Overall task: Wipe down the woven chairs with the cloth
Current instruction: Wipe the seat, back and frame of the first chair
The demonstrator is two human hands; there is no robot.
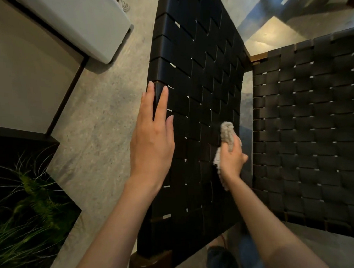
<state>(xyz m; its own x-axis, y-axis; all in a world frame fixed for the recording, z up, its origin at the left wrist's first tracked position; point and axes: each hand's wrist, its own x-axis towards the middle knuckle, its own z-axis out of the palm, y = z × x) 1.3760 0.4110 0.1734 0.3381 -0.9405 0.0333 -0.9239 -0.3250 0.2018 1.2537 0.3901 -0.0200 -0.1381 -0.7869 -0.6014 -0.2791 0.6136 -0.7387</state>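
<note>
Apparently right hand (232, 158) half-hides cloth (227, 131).

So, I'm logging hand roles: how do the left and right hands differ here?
The left hand lies flat, fingers straight, on the woven chair at its left edge; the right hand curls round the cloth, pressing it against the weave near the right edge. Both touch the same chair.

The mottled grey floor (104, 115) carries two black seats: the near woven chair (194, 84) beneath the right hand (232, 158) gripping the cloth (227, 133), and a second woven chair (312, 138) just right of that grip. Well left of the grip stands a dark planter (29, 189) (green grass inside).
</note>
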